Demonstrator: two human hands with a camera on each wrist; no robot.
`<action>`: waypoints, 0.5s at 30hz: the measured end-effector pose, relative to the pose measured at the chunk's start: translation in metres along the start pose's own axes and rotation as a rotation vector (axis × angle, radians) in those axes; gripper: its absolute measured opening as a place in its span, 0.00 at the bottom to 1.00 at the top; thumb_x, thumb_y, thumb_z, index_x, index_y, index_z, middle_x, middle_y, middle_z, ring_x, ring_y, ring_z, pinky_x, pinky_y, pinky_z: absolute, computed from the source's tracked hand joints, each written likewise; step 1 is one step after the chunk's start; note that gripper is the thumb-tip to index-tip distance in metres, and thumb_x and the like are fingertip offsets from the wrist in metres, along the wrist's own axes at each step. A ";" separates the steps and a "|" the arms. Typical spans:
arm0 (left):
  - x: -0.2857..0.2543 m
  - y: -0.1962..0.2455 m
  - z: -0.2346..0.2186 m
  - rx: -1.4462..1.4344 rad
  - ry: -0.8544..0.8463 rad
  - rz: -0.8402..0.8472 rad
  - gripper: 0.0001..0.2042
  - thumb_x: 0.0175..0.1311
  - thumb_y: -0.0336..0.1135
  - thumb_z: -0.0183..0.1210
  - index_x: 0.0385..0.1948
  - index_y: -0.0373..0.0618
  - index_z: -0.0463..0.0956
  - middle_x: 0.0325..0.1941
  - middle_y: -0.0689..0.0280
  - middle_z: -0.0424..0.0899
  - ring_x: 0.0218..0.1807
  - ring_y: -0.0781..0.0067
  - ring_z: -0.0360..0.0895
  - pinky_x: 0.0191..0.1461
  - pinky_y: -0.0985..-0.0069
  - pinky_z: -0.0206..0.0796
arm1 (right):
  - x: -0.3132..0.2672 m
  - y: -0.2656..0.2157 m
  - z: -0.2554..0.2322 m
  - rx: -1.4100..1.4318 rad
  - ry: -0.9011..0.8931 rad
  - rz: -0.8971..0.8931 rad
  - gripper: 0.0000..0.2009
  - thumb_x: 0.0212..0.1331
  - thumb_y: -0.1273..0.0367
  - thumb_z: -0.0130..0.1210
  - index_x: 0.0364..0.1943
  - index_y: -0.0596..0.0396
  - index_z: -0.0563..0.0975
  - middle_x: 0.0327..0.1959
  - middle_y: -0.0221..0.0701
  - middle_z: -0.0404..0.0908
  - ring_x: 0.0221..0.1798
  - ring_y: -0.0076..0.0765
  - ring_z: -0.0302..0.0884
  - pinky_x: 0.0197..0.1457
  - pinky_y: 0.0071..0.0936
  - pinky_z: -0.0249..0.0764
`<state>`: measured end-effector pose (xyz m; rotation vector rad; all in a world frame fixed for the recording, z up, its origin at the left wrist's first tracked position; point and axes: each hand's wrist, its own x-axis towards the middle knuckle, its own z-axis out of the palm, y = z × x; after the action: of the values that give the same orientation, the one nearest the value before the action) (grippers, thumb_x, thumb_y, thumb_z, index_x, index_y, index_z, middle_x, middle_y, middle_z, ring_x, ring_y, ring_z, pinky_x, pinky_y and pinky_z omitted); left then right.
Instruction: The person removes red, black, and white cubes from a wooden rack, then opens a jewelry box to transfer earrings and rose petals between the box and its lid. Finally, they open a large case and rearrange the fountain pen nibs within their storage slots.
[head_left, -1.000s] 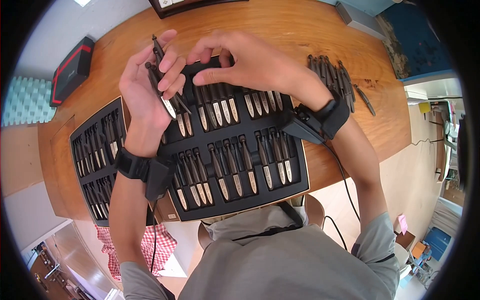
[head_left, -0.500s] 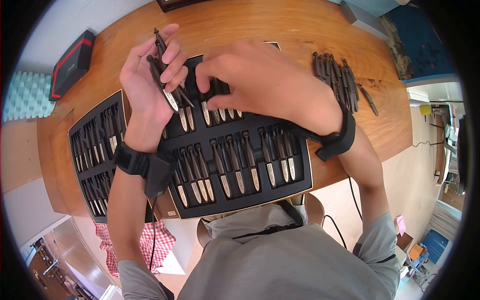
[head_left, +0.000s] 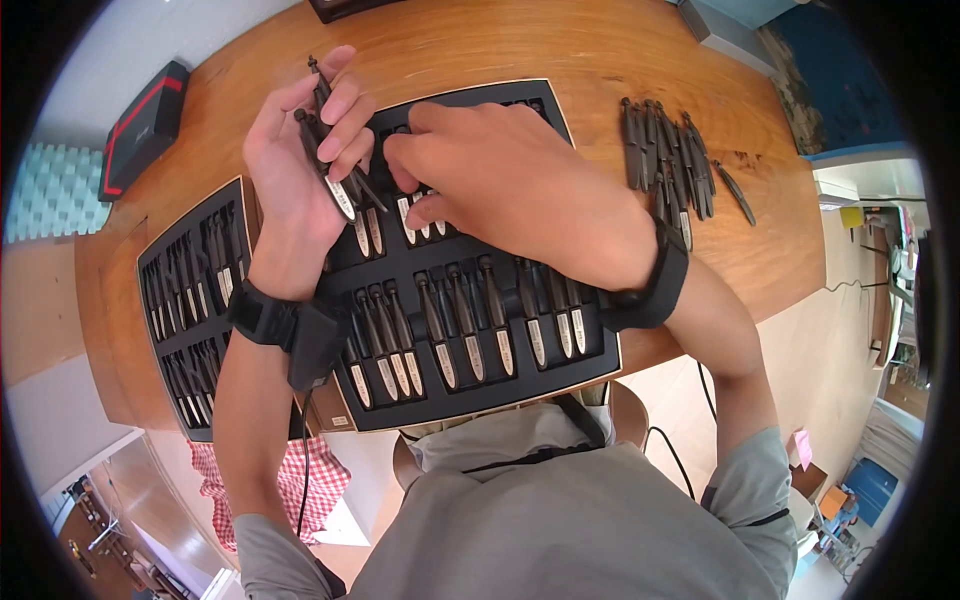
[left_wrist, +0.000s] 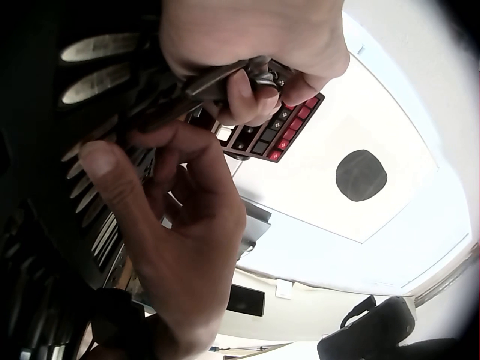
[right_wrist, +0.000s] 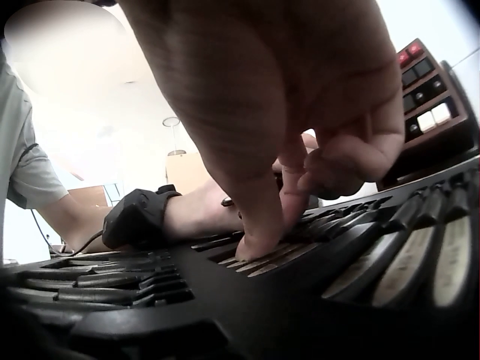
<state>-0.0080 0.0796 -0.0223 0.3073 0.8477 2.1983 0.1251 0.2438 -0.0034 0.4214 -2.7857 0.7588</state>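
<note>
My left hand [head_left: 290, 165] is raised over the back left part of a black tray [head_left: 490, 402]. Its curled fingers hold several dark slim tapered rods [head_left: 341, 200], one showing a pale oval label. My right hand [head_left: 520, 175] reaches down into the tray's back row. There its bent thumb and index finger pinch at a dark labelled rod [head_left: 404, 215], mostly covered by the hand. In the right wrist view, the thumb [right_wrist: 259, 244] presses among the pale labels. More labelled rods [head_left: 470, 340] lie side by side in the tray's front compartments.
A second black tray [head_left: 192, 335] of similar rods sits at the left. Loose dark rods [head_left: 672, 160] are heaped at the right of the wooden table [head_left: 770, 240]. A black box with a red band [head_left: 145, 130] stands at the back left.
My right hand has moved from beside the left hand down into the tray's back row, its wrist turning over. My left hand keeps its rods and has shifted only slightly.
</note>
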 end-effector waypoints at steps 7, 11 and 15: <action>0.001 0.000 0.003 -0.078 -0.037 -0.057 0.17 0.76 0.34 0.47 0.59 0.32 0.69 0.32 0.70 0.67 0.22 0.84 0.59 0.20 0.84 0.52 | 0.025 0.028 -0.017 0.035 -0.052 0.211 0.11 0.66 0.61 0.63 0.44 0.52 0.81 0.38 0.34 0.84 0.41 0.43 0.83 0.40 0.39 0.75; 0.001 -0.005 0.008 -0.017 -0.116 -0.177 0.19 0.82 0.38 0.44 0.63 0.31 0.69 0.32 0.71 0.67 0.21 0.86 0.60 0.16 0.88 0.51 | 0.034 0.043 -0.015 0.154 0.392 0.043 0.11 0.68 0.66 0.54 0.45 0.57 0.83 0.39 0.41 0.87 0.45 0.52 0.85 0.48 0.44 0.78; 0.000 -0.006 0.008 -0.101 -0.225 -0.278 0.19 0.85 0.42 0.39 0.58 0.36 0.71 0.30 0.71 0.67 0.18 0.87 0.57 0.13 0.88 0.50 | 0.038 0.039 -0.014 0.349 0.388 0.043 0.12 0.68 0.65 0.54 0.45 0.58 0.84 0.36 0.41 0.87 0.43 0.50 0.85 0.47 0.41 0.79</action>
<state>-0.0011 0.0866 -0.0206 0.3568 0.6143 1.8995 0.0787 0.2748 0.0010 0.2384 -2.3128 1.2004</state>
